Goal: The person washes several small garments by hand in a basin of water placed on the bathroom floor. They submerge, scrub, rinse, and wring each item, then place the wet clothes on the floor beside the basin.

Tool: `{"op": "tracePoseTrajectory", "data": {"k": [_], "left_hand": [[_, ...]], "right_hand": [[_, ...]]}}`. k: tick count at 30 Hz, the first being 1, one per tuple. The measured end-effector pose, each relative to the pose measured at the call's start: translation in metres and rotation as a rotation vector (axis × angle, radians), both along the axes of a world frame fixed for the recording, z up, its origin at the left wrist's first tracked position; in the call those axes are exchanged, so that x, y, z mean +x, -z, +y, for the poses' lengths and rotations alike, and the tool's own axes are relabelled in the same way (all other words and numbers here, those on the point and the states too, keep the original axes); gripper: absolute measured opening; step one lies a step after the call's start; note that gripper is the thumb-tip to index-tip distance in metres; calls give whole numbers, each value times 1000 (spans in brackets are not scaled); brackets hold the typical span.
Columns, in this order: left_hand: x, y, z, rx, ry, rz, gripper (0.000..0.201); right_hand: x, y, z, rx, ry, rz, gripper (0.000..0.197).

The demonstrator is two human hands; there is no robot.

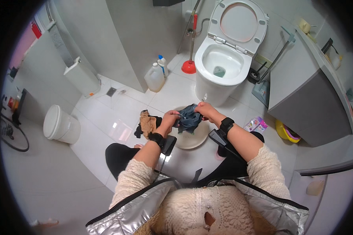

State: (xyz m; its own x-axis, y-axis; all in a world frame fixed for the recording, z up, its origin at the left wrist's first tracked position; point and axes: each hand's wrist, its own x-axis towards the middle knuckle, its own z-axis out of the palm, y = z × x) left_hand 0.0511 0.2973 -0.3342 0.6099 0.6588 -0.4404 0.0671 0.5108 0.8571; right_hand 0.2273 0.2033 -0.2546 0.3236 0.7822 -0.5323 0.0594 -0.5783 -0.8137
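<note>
A crumpled dark blue cloth (190, 119) is held up between my two hands, over a round whitish basin (192, 141) on the floor. My left hand (170, 119) pinches its left edge, while my right hand (208, 111) grips the upper right edge. The cloth covers the far part of the basin. Left of the basin, close by my left wrist, lies a heap of tan and black fabric (147, 123) on the tiles. Whether the blue cloth is wet, I cannot tell.
Beyond the basin stands a white toilet (217, 90) with its lid raised, beside a red plunger (188, 67). A translucent jug (155, 78) and a white bottle (162, 65) stand by the wall. A white bucket (62, 124) is at left; a purple packet (256, 124) and yellow basin (286, 131) at right.
</note>
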Motion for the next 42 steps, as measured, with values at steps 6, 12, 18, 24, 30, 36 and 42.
{"op": "tracePoseTrajectory", "data": {"k": [6, 12, 18, 24, 30, 36, 42], "left_hand": [[22, 102, -7, -30, -145, -89, 17], [0, 203, -16, 166, 8, 320, 42], [3, 231, -18, 223, 342, 635, 67], [7, 236, -21, 24, 314, 613, 72], [12, 235, -21, -96, 264, 615, 73], [29, 215, -17, -644, -157, 315, 74], [25, 239, 6, -920, -338, -157, 57]], "right_hand": [[24, 72, 29, -167, -45, -5, 13], [25, 213, 37, -72, -544, -261, 58], [-8, 281, 25, -324, -816, -545, 86], [-14, 301, 34, -463, -836, -517, 83], [-11, 336, 23, -281, -740, -631, 70], [-17, 298, 56, -164, -270, 63, 47], [-39, 215, 75, -184, -478, 151, 41]]}}
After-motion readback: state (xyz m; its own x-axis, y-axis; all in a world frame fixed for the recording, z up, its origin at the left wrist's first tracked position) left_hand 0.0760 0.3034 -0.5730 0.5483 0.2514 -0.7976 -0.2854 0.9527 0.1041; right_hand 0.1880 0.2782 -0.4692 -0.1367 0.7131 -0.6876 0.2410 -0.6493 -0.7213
